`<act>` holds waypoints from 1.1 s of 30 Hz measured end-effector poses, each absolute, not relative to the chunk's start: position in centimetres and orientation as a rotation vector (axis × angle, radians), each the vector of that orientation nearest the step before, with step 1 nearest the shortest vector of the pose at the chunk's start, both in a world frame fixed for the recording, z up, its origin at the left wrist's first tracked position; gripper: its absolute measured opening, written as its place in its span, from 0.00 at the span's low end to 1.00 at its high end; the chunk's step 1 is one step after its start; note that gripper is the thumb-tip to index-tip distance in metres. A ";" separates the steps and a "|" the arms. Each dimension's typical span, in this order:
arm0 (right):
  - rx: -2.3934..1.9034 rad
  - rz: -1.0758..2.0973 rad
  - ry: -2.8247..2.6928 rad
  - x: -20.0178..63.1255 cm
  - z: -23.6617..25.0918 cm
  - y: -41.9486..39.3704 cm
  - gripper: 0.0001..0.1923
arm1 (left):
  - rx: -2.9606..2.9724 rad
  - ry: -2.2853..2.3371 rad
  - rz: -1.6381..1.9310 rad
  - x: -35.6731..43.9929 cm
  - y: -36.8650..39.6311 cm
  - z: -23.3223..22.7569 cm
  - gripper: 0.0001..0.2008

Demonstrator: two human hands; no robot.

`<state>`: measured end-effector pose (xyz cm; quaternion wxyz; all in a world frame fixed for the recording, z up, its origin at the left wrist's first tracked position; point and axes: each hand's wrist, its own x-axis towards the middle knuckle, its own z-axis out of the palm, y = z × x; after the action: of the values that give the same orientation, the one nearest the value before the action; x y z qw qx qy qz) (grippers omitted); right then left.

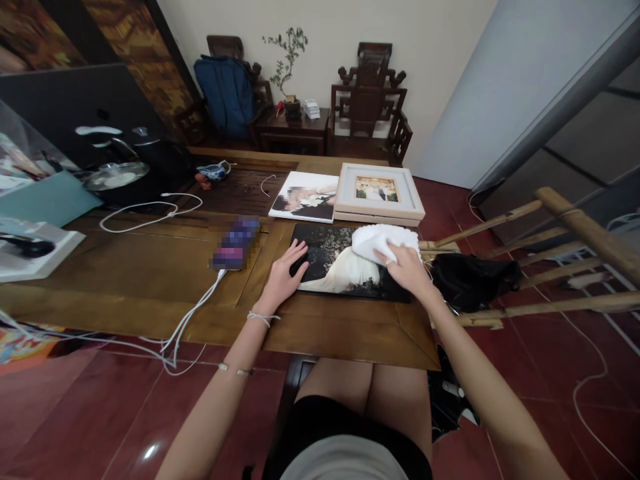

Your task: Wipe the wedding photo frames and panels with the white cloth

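Observation:
A dark photo panel (340, 263) with a white figure on it lies flat near the front edge of the wooden table (150, 273). My left hand (285, 273) rests flat on the panel's left edge, fingers spread. My right hand (407, 267) presses a folded white cloth (383, 241) onto the panel's upper right part. Just behind the panel lie a frameless photo print (306, 195) and a white-framed picture (379, 192), side by side.
A phone (237, 243) on a white cable (193, 317) lies left of the panel. A tea tray with a kettle (117, 175) sits at the far left. A black bag (473, 279) hangs on a bamboo rack (545, 267) to the right. Dark carved chairs (370, 100) stand behind.

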<state>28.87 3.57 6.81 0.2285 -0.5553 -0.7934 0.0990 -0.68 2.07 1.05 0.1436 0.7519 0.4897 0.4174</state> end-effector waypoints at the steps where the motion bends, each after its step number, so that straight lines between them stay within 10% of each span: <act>1: -1.525 0.243 -2.222 28.8 6.6 1.7 0.14 | 2.167 1.416 1.207 -0.6 2.1 1.1 0.18; 9: -1.339 0.288 -2.438 29.4 6.7 -6.6 0.13 | 2.176 1.447 1.157 -0.7 2.2 1.0 0.19; 22: -1.456 0.258 -2.093 29.7 6.6 8.8 0.15 | 2.154 1.450 1.146 -0.9 2.4 0.9 0.19; 33: -1.352 0.099 -2.369 29.5 5.9 -4.8 0.12 | 2.163 1.458 1.160 -0.6 2.4 0.9 0.18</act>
<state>29.53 -4.82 5.94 0.2047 -0.4848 -0.8496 0.0355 -0.61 2.42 0.88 0.1431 0.7499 0.5054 0.4021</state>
